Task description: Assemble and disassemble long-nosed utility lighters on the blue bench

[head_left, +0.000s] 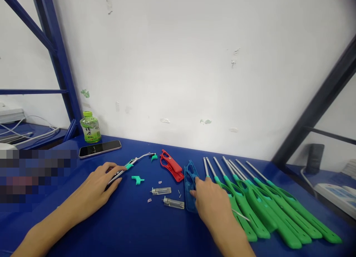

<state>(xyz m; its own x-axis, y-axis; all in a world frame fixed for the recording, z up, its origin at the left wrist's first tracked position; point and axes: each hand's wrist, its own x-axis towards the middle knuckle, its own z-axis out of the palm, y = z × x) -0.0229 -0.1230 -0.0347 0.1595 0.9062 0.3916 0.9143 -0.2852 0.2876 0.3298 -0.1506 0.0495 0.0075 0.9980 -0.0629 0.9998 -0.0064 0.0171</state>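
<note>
I'm watching work that is looking partway done, judging by how things are lying. On the right of the worktop (83,231), several green lighters (264,208) are lying in a fan, appearing whole, with their metal tubes fitted. Nearer the middle, plenty is remaining apart: the red casing (174,165) and the blue casing (190,186) are showing no tubes, while two clear tanks (174,203), a teal trigger (137,180) and a few tiny pieces are sitting loose between the hands. My left hand (101,183) is closing narrowly around a slim dark-and-silver piece (114,177), wires trailing beyond it. My right hand (211,197) is reaching over the blue casing's near edge, fingertips seeming to touch it; I'm not able to tell whether it is gripping.
</note>
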